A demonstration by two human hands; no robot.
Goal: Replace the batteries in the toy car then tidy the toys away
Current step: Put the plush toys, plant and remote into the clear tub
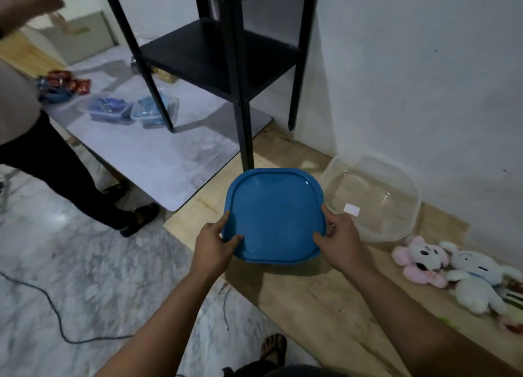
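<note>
A blue square lid (273,215) is held in the air above the wooden platform (311,300). My left hand (213,242) grips its left edge, thumb on top. My right hand (339,239) grips its right edge. Just right of the lid a clear plastic tub (373,196) stands on the platform by the wall, with a white label on it. A pink plush toy (421,259) and a white plush toy (478,283) lie on the platform at the right. No toy car shows.
A black shelf stand (226,51) rises behind the lid. Two small containers (133,110) and red packets (68,83) sit on a grey low table (158,155). Another person (42,138) stands at the left. A cable (56,314) runs over the marble floor.
</note>
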